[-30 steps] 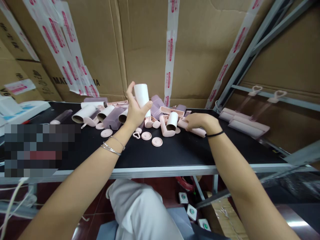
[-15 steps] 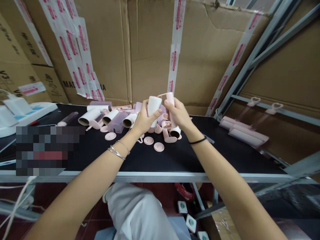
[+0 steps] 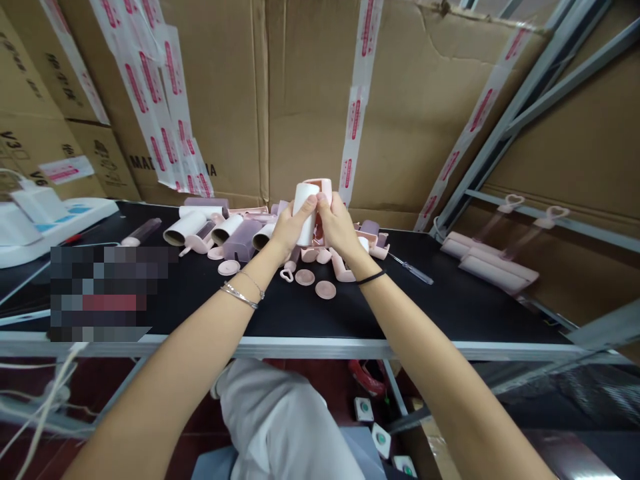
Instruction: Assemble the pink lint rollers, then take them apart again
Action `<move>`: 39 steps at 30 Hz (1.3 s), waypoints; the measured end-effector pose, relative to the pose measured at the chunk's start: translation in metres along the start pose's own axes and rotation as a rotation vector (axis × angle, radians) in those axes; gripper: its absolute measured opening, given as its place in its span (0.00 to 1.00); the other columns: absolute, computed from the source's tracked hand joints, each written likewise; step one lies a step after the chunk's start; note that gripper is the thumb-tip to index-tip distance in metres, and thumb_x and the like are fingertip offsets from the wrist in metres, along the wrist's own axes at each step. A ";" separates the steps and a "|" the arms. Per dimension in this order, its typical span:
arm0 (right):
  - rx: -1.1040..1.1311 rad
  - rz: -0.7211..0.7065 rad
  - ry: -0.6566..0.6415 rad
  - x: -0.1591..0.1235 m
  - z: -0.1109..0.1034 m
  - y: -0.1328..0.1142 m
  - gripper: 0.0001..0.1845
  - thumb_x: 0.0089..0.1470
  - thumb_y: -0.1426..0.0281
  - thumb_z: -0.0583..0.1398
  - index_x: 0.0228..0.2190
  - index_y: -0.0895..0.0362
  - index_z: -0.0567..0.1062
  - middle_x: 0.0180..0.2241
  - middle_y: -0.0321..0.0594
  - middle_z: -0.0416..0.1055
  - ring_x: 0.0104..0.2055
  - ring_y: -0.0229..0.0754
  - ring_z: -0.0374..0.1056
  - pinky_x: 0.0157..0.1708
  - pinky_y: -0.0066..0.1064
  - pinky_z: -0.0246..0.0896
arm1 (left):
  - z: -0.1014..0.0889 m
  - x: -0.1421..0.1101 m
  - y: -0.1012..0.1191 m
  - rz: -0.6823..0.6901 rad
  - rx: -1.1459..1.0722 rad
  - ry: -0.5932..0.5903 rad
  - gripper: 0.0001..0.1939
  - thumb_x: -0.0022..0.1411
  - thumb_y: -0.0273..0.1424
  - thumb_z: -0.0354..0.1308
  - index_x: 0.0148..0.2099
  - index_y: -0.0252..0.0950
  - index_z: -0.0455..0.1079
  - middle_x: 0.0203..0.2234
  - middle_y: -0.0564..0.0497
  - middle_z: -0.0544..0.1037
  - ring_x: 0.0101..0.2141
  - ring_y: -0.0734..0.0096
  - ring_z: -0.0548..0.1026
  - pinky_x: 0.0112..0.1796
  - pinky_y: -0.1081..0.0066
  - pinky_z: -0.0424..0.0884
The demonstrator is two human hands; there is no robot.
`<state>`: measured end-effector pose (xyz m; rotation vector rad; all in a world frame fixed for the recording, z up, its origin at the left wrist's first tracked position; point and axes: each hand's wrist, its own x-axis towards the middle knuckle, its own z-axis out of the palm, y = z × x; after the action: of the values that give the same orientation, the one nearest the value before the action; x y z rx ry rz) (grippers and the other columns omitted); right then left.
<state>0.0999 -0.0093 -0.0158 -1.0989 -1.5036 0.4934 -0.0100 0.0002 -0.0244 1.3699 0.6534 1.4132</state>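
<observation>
My left hand (image 3: pixel 287 231) is closed round a white lint roller refill (image 3: pixel 303 193), held upright above the table. Against its right side, my right hand (image 3: pixel 340 230) grips a pink plastic lint roller part (image 3: pixel 323 185), curved and hollow on the side that shows. Both thumbs press near the join between the two pieces. How far the refill sits in the pink part is hidden by my fingers. Just below the hands lie a small pink heart-shaped handle (image 3: pixel 287 274) and pink round caps (image 3: pixel 325 289).
More white refills (image 3: pixel 184 230) and a lavender cover (image 3: pixel 242 240) are heaped to the left. A clear-handled screwdriver (image 3: pixel 413 269) lies right. Finished-looking pink rollers (image 3: pixel 497 270) stand by the metal frame. A white power strip (image 3: pixel 75 223) is far left; cardboard (image 3: pixel 305 100) walls the back.
The pink part has turned and come up against the refill, so its hollow side now shows. My hands have drawn closer together. The view has shifted slightly.
</observation>
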 end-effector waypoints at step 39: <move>-0.052 0.015 0.093 -0.010 0.065 -0.004 0.33 0.58 0.39 0.42 0.38 0.54 0.67 0.34 0.48 0.73 0.44 0.51 0.71 0.39 0.39 0.62 | -0.035 0.019 0.008 0.147 0.287 0.320 0.22 0.56 0.52 0.60 0.32 0.35 0.70 0.26 0.50 0.75 0.34 0.69 0.73 0.32 0.74 0.67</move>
<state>0.0376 -0.0024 -0.0346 -1.1589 -1.4343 0.4098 -0.0425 0.0236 -0.0174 1.4469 1.0133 1.7276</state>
